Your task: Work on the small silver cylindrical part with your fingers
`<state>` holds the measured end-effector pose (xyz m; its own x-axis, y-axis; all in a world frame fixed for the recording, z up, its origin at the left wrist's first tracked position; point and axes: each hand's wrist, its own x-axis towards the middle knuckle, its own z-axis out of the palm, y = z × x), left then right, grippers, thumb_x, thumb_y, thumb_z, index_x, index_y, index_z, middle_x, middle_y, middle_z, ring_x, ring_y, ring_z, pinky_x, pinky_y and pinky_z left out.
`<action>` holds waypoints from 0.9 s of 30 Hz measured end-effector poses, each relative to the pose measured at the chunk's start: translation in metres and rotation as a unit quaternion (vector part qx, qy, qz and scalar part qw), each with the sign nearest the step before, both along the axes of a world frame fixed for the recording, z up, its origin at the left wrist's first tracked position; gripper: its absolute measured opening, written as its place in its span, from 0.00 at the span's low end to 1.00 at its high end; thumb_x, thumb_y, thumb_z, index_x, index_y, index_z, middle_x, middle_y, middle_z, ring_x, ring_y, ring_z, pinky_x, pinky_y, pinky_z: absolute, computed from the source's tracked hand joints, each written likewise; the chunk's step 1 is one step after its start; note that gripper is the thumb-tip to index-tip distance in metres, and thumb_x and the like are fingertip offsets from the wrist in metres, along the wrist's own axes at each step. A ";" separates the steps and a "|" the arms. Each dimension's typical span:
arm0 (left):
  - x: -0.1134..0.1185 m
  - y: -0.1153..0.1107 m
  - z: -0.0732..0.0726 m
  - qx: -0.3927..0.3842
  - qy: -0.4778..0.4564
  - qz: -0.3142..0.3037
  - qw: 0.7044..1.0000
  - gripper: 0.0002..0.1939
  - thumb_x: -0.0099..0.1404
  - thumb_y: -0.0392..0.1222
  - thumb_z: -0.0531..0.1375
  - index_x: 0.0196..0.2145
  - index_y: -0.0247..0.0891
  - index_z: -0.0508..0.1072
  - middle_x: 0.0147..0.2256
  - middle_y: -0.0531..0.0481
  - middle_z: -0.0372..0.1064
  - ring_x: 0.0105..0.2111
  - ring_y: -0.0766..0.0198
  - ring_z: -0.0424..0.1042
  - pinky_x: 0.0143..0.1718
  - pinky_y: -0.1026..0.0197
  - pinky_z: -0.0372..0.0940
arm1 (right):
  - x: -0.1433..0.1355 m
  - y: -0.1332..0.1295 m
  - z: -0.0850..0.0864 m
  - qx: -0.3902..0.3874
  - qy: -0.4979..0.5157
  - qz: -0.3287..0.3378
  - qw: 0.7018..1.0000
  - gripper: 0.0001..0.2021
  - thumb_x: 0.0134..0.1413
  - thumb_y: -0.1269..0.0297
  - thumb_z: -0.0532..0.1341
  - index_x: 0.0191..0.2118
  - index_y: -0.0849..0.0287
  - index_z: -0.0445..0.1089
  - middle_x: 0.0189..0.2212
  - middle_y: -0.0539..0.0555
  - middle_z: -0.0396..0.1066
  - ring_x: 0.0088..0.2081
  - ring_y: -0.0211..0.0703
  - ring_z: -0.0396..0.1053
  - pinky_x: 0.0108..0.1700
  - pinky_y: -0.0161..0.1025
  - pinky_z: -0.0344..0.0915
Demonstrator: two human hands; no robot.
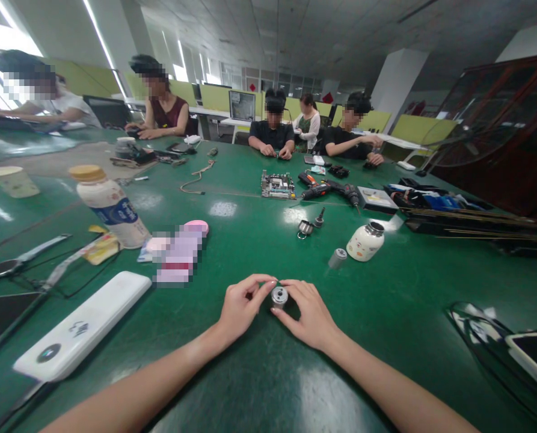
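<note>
A small silver metal cylinder (279, 296) with holes in its top face stands between my hands, just above the green table. My right hand (310, 310) grips it, thumb at the near side and fingers at the far side. Thumb and index finger of my left hand (242, 307) are pinched together at the cylinder's upper left edge; whatever they may hold is too small to make out. A similar silver cylinder (338, 258) stands further right, beside a white open-topped bottle (366, 242). Behind it lie a small round metal part (305, 228) and a dark-tipped metal part (320, 217).
On the left are a white power bank (83, 328), a drink bottle (112, 210) and a paper cup (11, 181). A circuit board (278, 185) and power drills (329, 189) lie ahead. Cables and a white-edged device (534, 355) sit right. Several people are seated across the table (232, 228).
</note>
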<state>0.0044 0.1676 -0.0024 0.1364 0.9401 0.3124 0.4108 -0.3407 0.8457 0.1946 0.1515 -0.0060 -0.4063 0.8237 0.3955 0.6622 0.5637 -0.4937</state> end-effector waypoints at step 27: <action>-0.001 -0.008 0.006 0.070 0.048 -0.013 0.996 0.09 0.66 0.44 0.61 0.37 0.37 0.78 0.30 0.51 0.72 0.30 0.64 0.69 0.34 0.63 0.63 | 0.005 -0.003 0.005 -0.054 0.064 -0.007 0.996 0.11 0.54 0.62 0.65 0.43 0.57 0.68 0.38 0.54 0.75 0.41 0.47 0.71 0.46 0.45 0.65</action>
<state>0.0038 0.1596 0.0032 0.1951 0.8845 0.4238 0.4772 -0.4631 0.7468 0.1999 0.1483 -0.0008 -0.3463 0.8698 0.3514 0.5976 0.4932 -0.6322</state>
